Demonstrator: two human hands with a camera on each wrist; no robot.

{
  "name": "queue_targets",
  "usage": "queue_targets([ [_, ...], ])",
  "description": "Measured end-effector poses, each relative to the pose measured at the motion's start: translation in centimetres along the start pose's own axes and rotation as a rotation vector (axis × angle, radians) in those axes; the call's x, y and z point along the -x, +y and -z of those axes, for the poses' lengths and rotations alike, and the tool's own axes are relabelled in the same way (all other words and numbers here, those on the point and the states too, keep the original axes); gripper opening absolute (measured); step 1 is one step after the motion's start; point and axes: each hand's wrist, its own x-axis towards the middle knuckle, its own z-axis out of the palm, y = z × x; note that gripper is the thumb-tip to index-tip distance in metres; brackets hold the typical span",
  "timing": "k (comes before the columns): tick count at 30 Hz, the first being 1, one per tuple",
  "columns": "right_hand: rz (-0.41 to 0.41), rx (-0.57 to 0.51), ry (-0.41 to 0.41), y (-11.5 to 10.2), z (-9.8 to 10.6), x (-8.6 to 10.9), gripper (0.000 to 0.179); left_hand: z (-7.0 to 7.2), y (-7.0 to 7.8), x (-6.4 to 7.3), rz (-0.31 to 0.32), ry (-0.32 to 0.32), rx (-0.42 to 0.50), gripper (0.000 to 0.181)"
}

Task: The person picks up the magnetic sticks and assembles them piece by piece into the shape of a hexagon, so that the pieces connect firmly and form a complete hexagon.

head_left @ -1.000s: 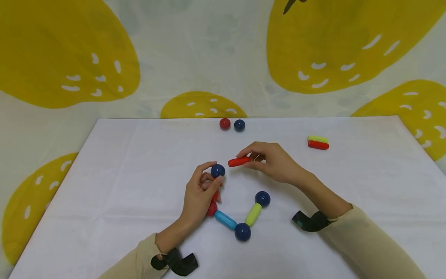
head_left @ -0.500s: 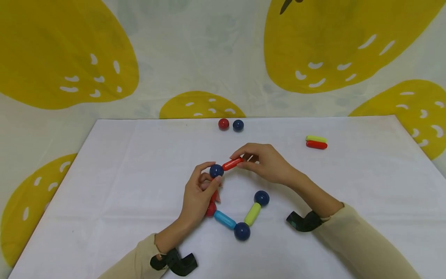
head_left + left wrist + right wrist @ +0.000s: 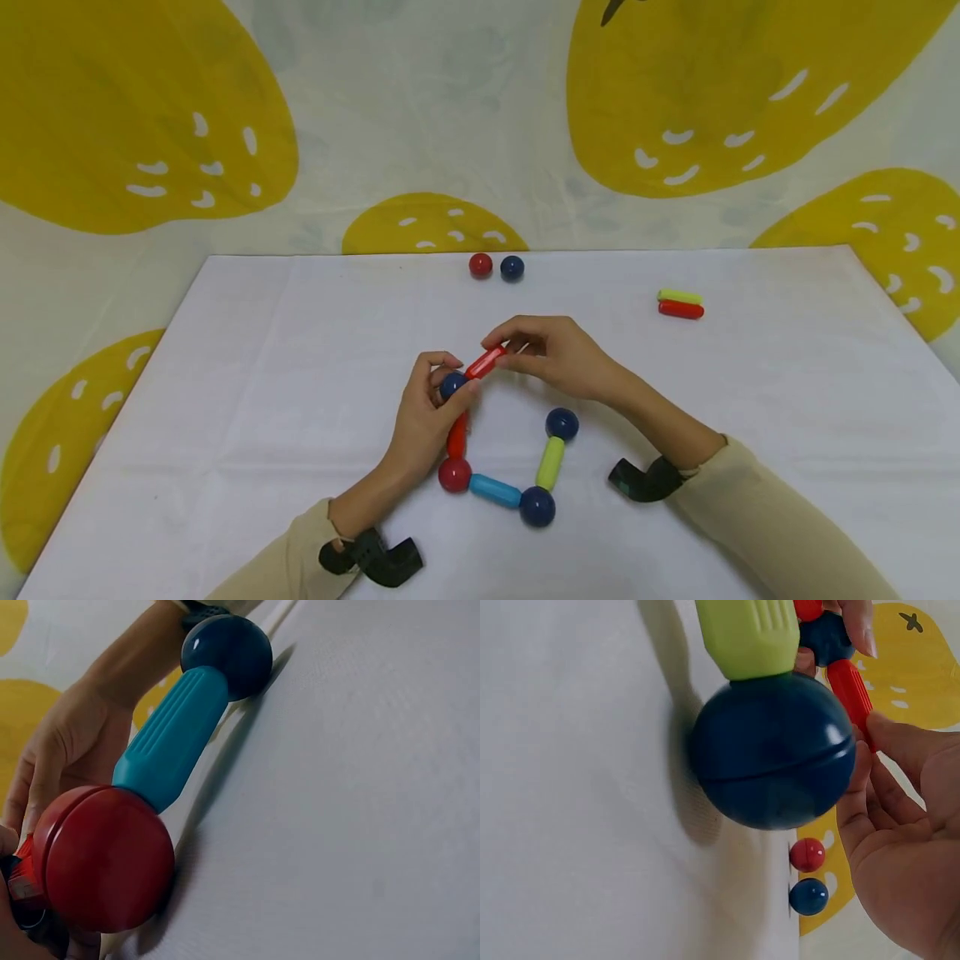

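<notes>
When the pieces are taken from the front, a near blue ball (image 3: 537,507) is found joined to a light blue stick (image 3: 495,490) and a green stick (image 3: 551,464). By the light blue stick, a corner red ball (image 3: 454,475) is reached at the left; by the green stick, which is directed away from the front, a free blue ball (image 3: 562,424) is carried.

From the corner red ball, a side red stick (image 3: 457,435) is extended to an upper blue ball (image 3: 453,386), which is held between the curled fingers and thumb of the left grip (image 3: 423,421).

Against the far right side of the upper blue ball, one end of a pinched red stick (image 3: 486,363) is placed; how firmly it is seated cannot be told. The other end is pinched by the right grip (image 3: 558,354).

The governing relation is judged to be the slant of this stick: its long axis is pointed to the far right, whereas the free blue ball is located to the near right, across a gap, and the right grip is the nearer to it.

Farther out on the desk (image 3: 300,350), a spare red stick (image 3: 681,310) is laid alongside a spare green stick (image 3: 679,296). Near the far edge, a spare red ball (image 3: 481,266) is set just left of a spare blue ball (image 3: 512,268).
</notes>
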Motion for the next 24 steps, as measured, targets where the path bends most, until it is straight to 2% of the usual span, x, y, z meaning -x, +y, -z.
queue_targets([
  [3, -0.024, 0.017, 0.0, 0.0, 0.4, -0.4, 0.026, 0.1, -0.1, -0.1, -0.007, 0.001, 0.0, 0.033],
  [7, -0.1, 0.1, 0.04, 0.6, 1.3, -1.1, 0.026, 0.2, 0.0, 0.0, -0.021, -0.005, 0.029, 0.03],
  [10, -0.148, 0.152, 0.092, 1.4, 2.2, -1.8, 0.026, 0.0, 1.2, 0.2, -0.016, -0.002, 0.029, 0.03],
  [13, -0.185, 0.151, 0.146, 2.1, 2.9, -2.5, 0.028, -0.2, 2.7, 0.4, -0.011, 0.003, 0.015, 0.032],
  [15, -0.195, 0.152, 0.178, 2.5, 3.3, -3.1, 0.03, -0.3, 3.3, 0.4, -0.016, 0.012, -0.004, 0.032],
  [18, -0.207, 0.15, 0.221, 3.0, 3.6, -3.9, 0.032, -0.3, 3.4, 0.4, -0.015, 0.035, -0.017, 0.034],
  [24, -0.174, 0.124, 0.269, 4.0, 3.4, -5.4, 0.04, -0.4, 3.2, 0.4, -0.013, 0.063, -0.049, 0.035],
])
